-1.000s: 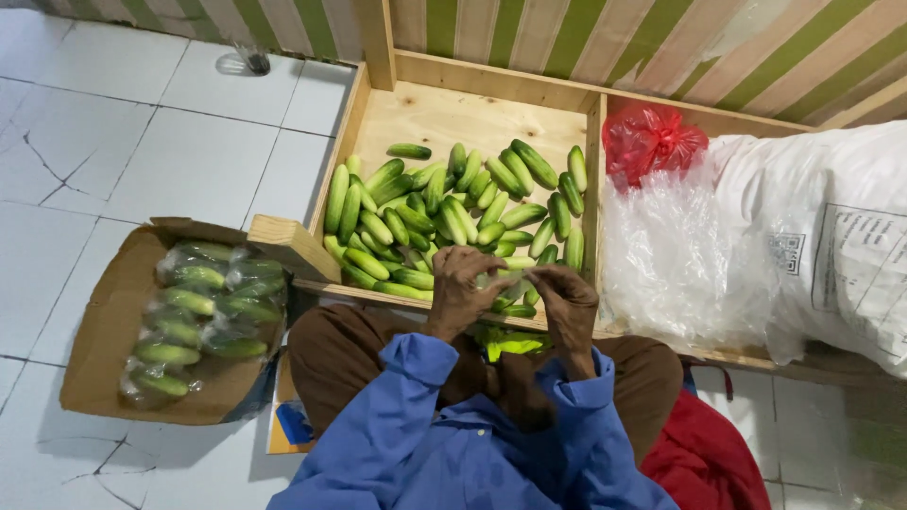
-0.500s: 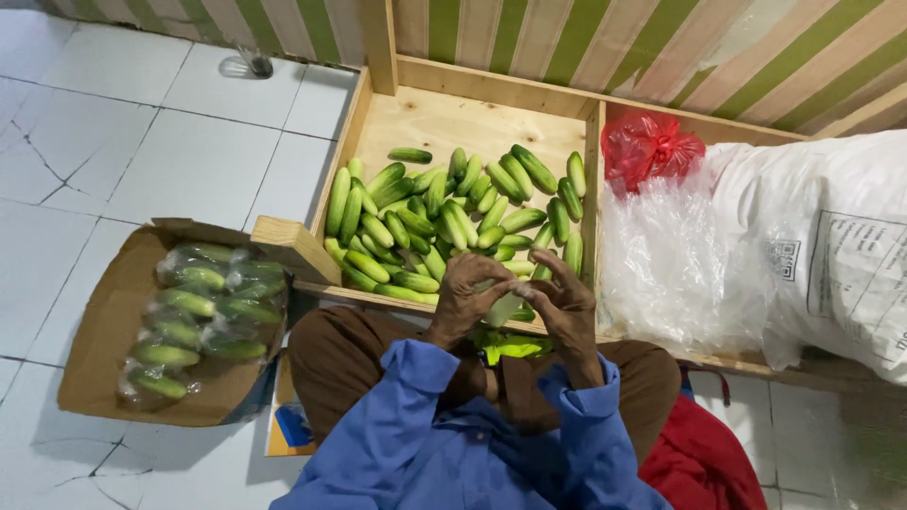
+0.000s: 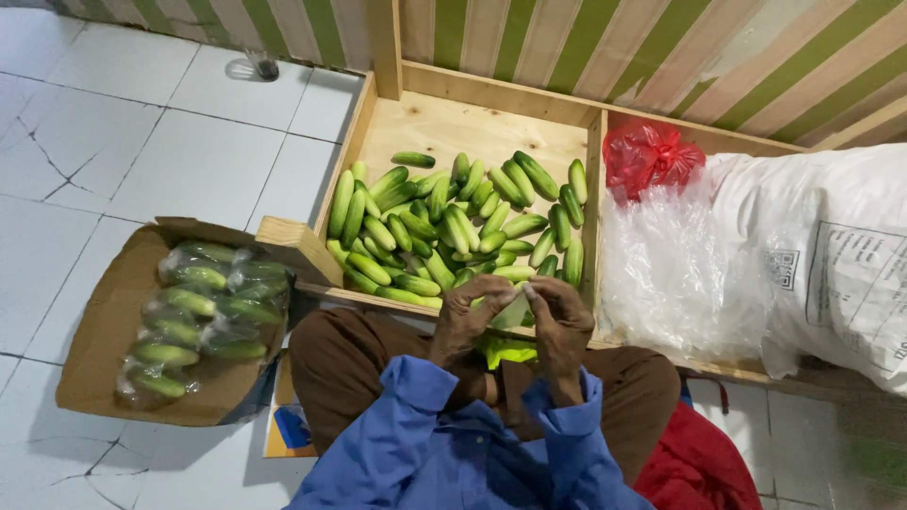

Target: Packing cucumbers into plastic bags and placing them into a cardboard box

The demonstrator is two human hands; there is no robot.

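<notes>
**Two hands on one clear bag at the crate's edge**

Starting at the left, we see one open cardboard box (image 3: 104,349) lying on the white tiled floor (image 3: 142,151). In it lie clear bags of cucumbers (image 3: 203,316); we count about four bags, though their film overlaps and the exact number is hard to tell. The box's near corner touches the wooden crate (image 3: 302,247).

Moving right, that crate's one filled compartment holds a loose pile of cucumbers (image 3: 444,231), roughly forty by our count, stacked too thickly for a sure figure. One cucumber lies apart at the back of the pile, on bare wood.

At the crate's front rail both of our hands meet. The left hand (image 3: 470,316) and the right hand (image 3: 557,316) each pinch with curled fingers at one thin clear plastic bag (image 3: 512,310), which is stretched between them, just above our lap. Whether the bag holds anything we cannot tell. Below the hands a patch of yellow-green (image 3: 505,351) shows between our brown trouser legs; we cannot tell what it is. Two blue sleeves (image 3: 416,425) cover our forearms and hide part of the lap.

Further right, beyond the crate's divider, stands one knotted red plastic bag (image 3: 650,156), one heap of clear plastic film (image 3: 661,274), and one large white sack (image 3: 831,255). A piece of red cloth (image 3: 704,463) lies by our right knee.
</notes>
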